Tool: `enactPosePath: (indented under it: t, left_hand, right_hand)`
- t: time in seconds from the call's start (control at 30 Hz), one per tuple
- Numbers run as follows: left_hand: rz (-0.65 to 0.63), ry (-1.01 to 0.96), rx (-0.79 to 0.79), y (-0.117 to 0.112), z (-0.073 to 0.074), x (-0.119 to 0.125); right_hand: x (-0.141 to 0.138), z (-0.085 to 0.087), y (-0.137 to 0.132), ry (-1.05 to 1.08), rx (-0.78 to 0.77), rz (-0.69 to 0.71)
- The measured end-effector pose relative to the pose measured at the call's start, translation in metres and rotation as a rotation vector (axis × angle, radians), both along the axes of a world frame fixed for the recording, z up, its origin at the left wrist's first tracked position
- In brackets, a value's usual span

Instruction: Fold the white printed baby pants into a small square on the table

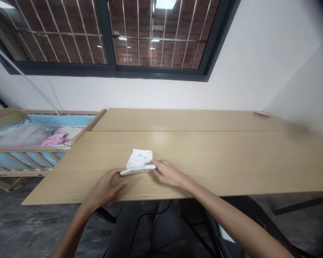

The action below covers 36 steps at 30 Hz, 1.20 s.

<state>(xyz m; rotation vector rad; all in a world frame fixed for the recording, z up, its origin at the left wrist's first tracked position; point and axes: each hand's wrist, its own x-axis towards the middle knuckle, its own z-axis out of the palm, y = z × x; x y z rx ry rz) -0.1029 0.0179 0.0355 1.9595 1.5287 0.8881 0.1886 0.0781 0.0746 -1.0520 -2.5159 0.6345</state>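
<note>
A small folded white cloth [139, 160] with a faint print lies on the light wooden table [231, 161], near its front edge. My left hand [107, 188] rests on the table at the cloth's near left corner, fingers bent and touching the folded edge. My right hand [167, 173] is at the cloth's near right corner, fingertips pinched on the thick folded edge. Both forearms reach in from below.
A wooden baby cot [43, 143] with blue lining and pink and white clothes stands to the left of the table. A small pale object [261, 114] lies at the table's far right corner. White walls and a barred window are behind.
</note>
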Motion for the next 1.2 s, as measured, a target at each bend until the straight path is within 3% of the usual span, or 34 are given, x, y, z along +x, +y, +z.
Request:
enactPosePath:
  t: [0.13, 0.27, 0.43, 0.53, 0.6, 0.67, 0.73, 0.8, 0.87, 1.03, 1.2]
  left_hand:
    - [-0.018, -0.02, -0.018, 0.021, 0.008, 0.004]
    - [0.035, -0.127, 0.003, 0.057, 0.012, 0.017]
    - [0.201, 0.041, 0.008, 0.093, 0.001, 0.027]
    - [0.253, 0.133, 0.004, 0.099, -0.009, 0.031]
    - [0.307, 0.182, 0.037, 0.098, -0.012, 0.035]
    - [0.325, 0.223, 0.154, 0.096, -0.012, 0.041]
    - [0.198, 0.278, 0.295, 0.092, -0.013, 0.051]
    - [-0.007, 0.346, 0.354, 0.089, -0.016, 0.061]
    - [-0.108, 0.415, 0.307, 0.086, -0.022, 0.069]
    - [-0.003, 0.549, 0.232, 0.079, -0.04, 0.063]
    - [-0.006, 0.593, 0.237, 0.076, -0.041, 0.042]
  right_hand:
    - [-0.003, -0.001, 0.021, 0.116, -0.064, -0.092]
    - [-0.011, -0.012, 0.043, 0.189, -0.072, -0.293]
    - [-0.018, -0.032, 0.064, 0.279, -0.1, -0.527]
    - [-0.016, -0.039, 0.068, 0.23, -0.095, -0.576]
    - [-0.016, -0.037, 0.066, 0.175, 0.003, -0.593]
    - [-0.018, -0.032, 0.06, 0.137, 0.186, -0.546]
    - [-0.025, -0.028, 0.052, 0.098, 0.344, -0.387]
    - [-0.032, -0.026, 0.045, 0.025, 0.386, -0.184]
    - [-0.037, -0.028, 0.041, -0.07, 0.337, -0.058]
    - [-0.024, -0.034, 0.039, -0.178, 0.232, -0.035]
    - [-0.004, -0.031, 0.036, -0.168, 0.196, -0.075]
